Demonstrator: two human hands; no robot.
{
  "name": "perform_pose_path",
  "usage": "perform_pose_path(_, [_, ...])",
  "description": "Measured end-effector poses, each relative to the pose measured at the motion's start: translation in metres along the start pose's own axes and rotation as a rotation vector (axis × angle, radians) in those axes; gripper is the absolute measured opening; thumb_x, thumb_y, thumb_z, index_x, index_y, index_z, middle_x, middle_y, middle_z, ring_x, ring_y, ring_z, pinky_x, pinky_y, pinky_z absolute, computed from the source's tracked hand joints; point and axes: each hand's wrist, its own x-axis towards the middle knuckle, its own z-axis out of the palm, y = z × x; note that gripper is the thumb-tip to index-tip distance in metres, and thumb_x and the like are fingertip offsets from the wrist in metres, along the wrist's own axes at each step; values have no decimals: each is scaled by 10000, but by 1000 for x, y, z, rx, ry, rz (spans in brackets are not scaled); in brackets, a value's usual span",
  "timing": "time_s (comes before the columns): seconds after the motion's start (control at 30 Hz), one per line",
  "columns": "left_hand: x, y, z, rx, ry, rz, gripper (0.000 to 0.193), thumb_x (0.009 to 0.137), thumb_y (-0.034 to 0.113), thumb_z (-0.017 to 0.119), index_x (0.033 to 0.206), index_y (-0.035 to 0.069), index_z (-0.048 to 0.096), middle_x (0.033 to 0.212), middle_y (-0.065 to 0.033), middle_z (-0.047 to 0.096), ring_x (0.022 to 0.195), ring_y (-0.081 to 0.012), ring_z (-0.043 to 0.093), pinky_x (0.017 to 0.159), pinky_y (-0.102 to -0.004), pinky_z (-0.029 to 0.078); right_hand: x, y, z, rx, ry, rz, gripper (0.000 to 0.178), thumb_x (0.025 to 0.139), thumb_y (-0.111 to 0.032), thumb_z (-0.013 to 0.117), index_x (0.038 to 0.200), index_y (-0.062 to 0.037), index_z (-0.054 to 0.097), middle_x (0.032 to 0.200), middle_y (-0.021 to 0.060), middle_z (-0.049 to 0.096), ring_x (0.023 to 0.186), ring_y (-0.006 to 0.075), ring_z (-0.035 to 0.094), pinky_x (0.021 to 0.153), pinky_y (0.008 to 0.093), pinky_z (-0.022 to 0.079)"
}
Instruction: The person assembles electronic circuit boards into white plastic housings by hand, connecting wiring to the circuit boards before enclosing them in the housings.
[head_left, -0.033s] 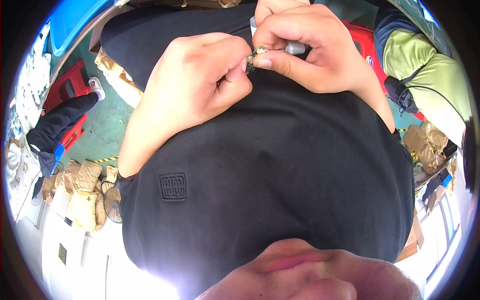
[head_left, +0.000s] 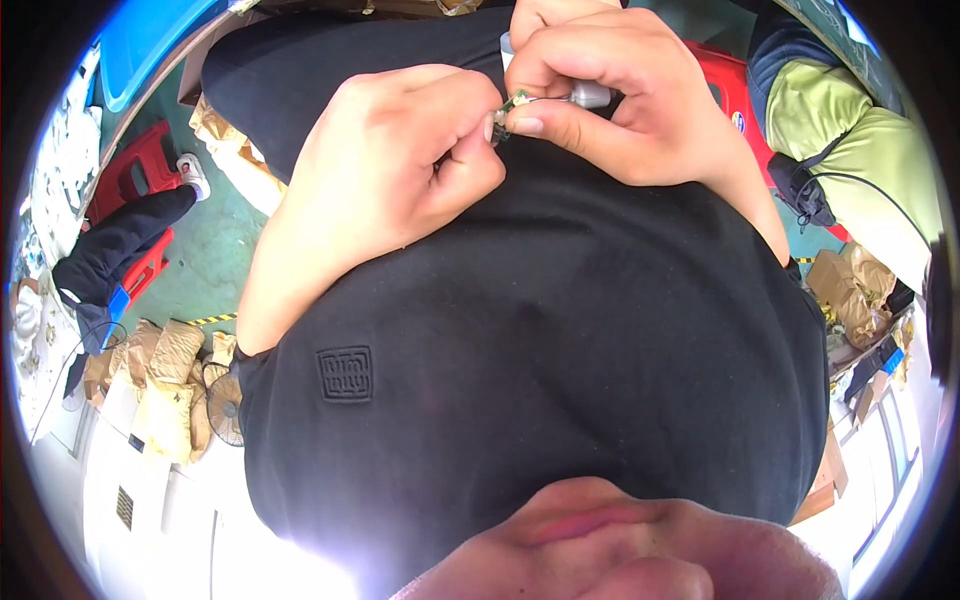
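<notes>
Close together in front of my black shirt, both hands work at the top middle. My left hand point(head_left: 405, 150) is closed, its thumb and curled fingers pinching a tiny green and whitish piece point(head_left: 500, 128), mostly hidden by the fingertips. My right hand point(head_left: 630, 100) is closed on a small tool with a thin metal shaft and a grey rounded end point(head_left: 590, 95). The shaft points left, toward the green piece between the fingertips. The tool's exact kind cannot be made out, and its rear is hidden in the right hand.
Blue bin point(head_left: 150, 45) at upper left, red stools point(head_left: 135, 175) below it. Another person's leg and shoe point(head_left: 193, 177) are on the left; someone in light green trousers point(head_left: 850, 130) sits on the right. Brown paper bags point(head_left: 170, 350) and a fan point(head_left: 226, 408) stand lower left.
</notes>
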Motion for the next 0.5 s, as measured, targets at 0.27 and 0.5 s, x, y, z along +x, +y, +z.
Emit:
perform_pose_path(0.27, [2,-8,-5,62,117,88,92,763,-21,681,834,7,630,712,-118,569,612,-326,592,558,-406,492,6,-6,-3,-69,14,19,142,829,-78,793,802,-94,655,736,15,565,701,192,539,769,357,313])
perform_pose_path(0.5, [5,-12,-13,45,-21,79,78,776,16,688,851,10,667,714,-107,568,604,-308,585,551,-384,483,8,62,14,-437,208,-766,167,816,-97,808,799,-95,642,750,19,557,770,207,549,817,397,340])
